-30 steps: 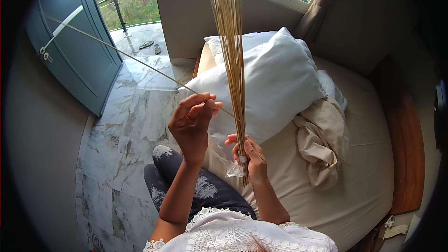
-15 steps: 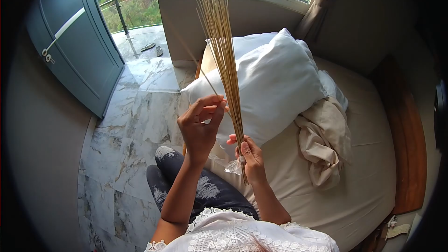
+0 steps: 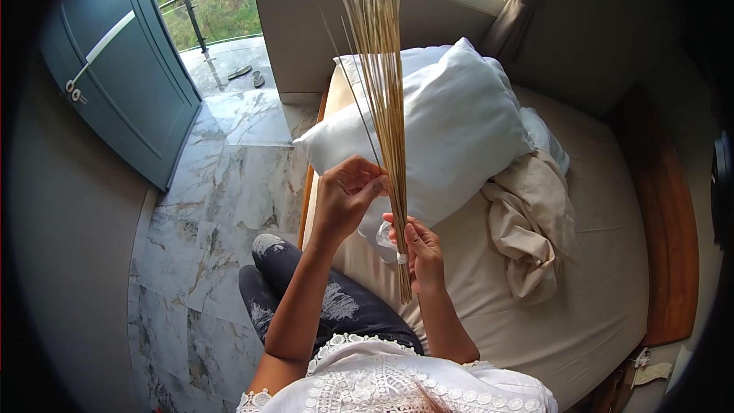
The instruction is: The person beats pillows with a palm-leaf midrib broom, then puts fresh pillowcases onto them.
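Note:
A bundle of thin, tan sticks (image 3: pixel 394 134), like a stick broom, stands nearly upright, its tops fanning out in front of the window. Around its lower end, my right hand (image 3: pixel 425 254) is closed, just beside a whitish plastic tie (image 3: pixel 402 258). My left hand (image 3: pixel 344 197) pinches at the bundle's left side, higher up. From those fingers one loose stick (image 3: pixel 370 131) slants up and left, slightly apart from the others. The fingertips partly hide its lower end. Clear crumpled plastic (image 3: pixel 384 235) hangs behind the sticks by the tie.
White pillows (image 3: pixel 459 122) and a crumpled beige cloth (image 3: pixel 531 222) lie on the bed (image 3: pixel 589 275), which has a wooden headboard (image 3: pixel 673 260). To the left are a marble-look floor (image 3: pixel 222 206) and an open grey door (image 3: pixel 115 76). Slippers (image 3: pixel 241 72) lie outside on the balcony.
My left hand has shifted right and slightly down, bringing the single stick up against the bundle's side. The bundle has swung more upright. My right hand keeps its grip low down.

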Available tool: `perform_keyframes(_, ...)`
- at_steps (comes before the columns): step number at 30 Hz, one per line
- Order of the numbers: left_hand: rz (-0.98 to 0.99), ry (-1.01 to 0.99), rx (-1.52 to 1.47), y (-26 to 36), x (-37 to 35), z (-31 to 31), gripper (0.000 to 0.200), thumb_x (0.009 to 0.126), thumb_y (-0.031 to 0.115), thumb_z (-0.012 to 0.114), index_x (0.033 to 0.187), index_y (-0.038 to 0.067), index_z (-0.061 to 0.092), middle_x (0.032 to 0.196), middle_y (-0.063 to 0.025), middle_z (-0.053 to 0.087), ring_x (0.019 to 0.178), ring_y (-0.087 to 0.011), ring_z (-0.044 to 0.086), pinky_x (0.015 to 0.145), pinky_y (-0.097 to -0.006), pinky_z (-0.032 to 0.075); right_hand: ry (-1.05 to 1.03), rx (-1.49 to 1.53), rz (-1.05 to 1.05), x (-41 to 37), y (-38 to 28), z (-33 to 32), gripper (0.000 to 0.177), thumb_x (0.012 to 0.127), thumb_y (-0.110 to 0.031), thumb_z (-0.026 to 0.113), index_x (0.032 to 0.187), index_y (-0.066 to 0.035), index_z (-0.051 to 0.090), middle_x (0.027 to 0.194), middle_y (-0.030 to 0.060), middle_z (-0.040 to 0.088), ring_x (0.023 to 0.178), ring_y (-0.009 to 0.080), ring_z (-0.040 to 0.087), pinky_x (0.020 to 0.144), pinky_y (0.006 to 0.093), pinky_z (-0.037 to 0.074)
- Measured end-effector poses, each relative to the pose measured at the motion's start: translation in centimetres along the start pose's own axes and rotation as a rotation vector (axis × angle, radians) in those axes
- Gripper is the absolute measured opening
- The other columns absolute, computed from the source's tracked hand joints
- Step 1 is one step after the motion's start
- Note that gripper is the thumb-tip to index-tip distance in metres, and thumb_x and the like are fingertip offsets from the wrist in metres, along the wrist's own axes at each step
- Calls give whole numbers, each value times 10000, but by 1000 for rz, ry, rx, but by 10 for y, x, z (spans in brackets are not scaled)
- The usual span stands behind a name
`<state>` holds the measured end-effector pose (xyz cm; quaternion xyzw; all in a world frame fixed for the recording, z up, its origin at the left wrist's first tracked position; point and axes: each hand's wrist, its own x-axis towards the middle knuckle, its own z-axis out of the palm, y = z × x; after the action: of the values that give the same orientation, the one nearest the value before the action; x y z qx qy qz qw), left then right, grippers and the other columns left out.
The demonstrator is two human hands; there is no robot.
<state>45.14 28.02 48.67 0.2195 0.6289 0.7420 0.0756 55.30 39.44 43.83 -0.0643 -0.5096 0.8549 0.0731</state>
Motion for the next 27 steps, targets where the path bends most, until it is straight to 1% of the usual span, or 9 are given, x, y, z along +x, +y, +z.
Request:
perform_keyframes(2,-25,-43,91,-1,1,-1,58,803,41,553,804,-17,553,742,-69,612,687,-105,596,652,-234,501,-24,43,50,0,3,-6,331,860,-232,502,1056,33,539,808,19,549,721,60,477,696,191,360)
perform_keyframes(5,-25,-3,59,-3,7,3,132,839,107,522,789,-12,548,689,-48,597,629,-92,581,605,-220,491,-15,-12,-9,2,5,-7,307,830,-204,554,1039,21,550,887,43,575,758,72,502,714,212,376)
perform_keyframes(8,33,75,143,10,12,6,209,871,174,483,766,2,539,612,-27,566,568,-75,560,529,-205,459,-35,-15,-63,5,2,-2,285,806,-191,590,1011,5,566,953,62,583,771,81,514,730,232,390)
perform_keyframes(11,124,211,420,19,19,4,222,864,165,478,718,-2,497,558,-87,535,500,-147,556,471,-276,417,-68,22,-43,5,0,5,255,801,-179,597,987,-6,576,964,65,584,762,80,524,731,232,398)
perform_keyframes(12,208,260,647,17,22,4,255,878,204,439,700,22,457,546,-125,495,481,-263,527,459,-355,375,-74,18,-53,5,-1,6,255,801,-178,598,989,-7,576,968,64,584,757,79,527,730,230,400)
perform_keyframes(15,309,335,844,15,23,4,263,882,226,418,704,34,453,576,-148,507,530,-334,516,488,-402,377,-76,21,-53,4,0,8,245,800,-170,599,984,-11,573,963,61,586,742,74,535,723,222,405)
perform_keyframes(18,286,324,860,6,20,6,254,881,219,406,706,40,442,599,-162,516,562,-350,520,498,-417,373,-64,49,-21,1,4,4,210,797,-149,599,953,-13,561,918,54,589,729,71,541,707,213,409)
perform_keyframes(22,331,252,769,-8,12,11,246,872,209,422,703,31,437,585,-161,500,557,-354,508,498,-415,366,-50,137,-22,0,8,-1,147,786,-109,604,884,-24,535,850,50,587,717,73,543,690,209,412)
perform_keyframes(27,231,167,582,-15,5,14,267,876,223,414,703,21,436,568,-147,488,539,-343,499,484,-388,352,-36,181,6,0,6,-5,114,778,-77,605,843,-37,521,810,33,573,693,64,522,659,197,398)
